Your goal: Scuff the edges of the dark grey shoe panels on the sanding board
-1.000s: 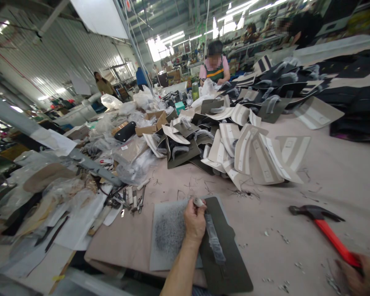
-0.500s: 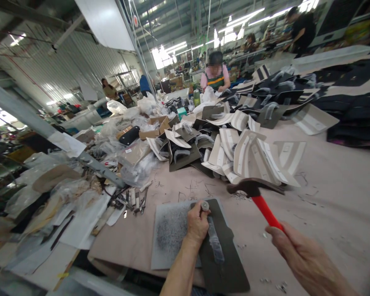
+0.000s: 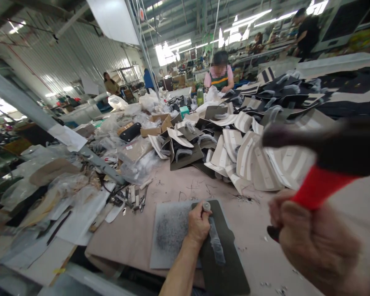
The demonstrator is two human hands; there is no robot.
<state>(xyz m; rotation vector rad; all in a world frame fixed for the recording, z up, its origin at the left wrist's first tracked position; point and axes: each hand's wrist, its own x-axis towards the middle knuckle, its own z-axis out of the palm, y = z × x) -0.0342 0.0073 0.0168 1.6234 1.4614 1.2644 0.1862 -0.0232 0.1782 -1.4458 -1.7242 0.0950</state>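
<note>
My left hand [image 3: 199,224] is closed around a short metal punch [image 3: 206,206], held upright over the far end of a dark olive panel [image 3: 225,255]. A strip wrapped in clear plastic [image 3: 216,242] runs along that panel. The panel partly overlaps a grey, speckled slab [image 3: 169,234]. At the right, raised close to the camera, my right hand [image 3: 311,238] grips a hammer [image 3: 323,176] by its red handle. The hammer's dark head is blurred, and it is well apart from the punch.
Striped beige and dark panels [image 3: 259,160] lie heaped beyond my hands. Metal tools [image 3: 137,197] sit left of the slab, near a slanted metal post [image 3: 95,158] and plastic bags [image 3: 138,164]. Small metal bits [image 3: 280,290] dot the table. Across it sits a person [image 3: 219,76].
My right hand has lifted the hammer up and toward the camera, and its head now looks larger and blurred. My left hand stays in place with the punch.
</note>
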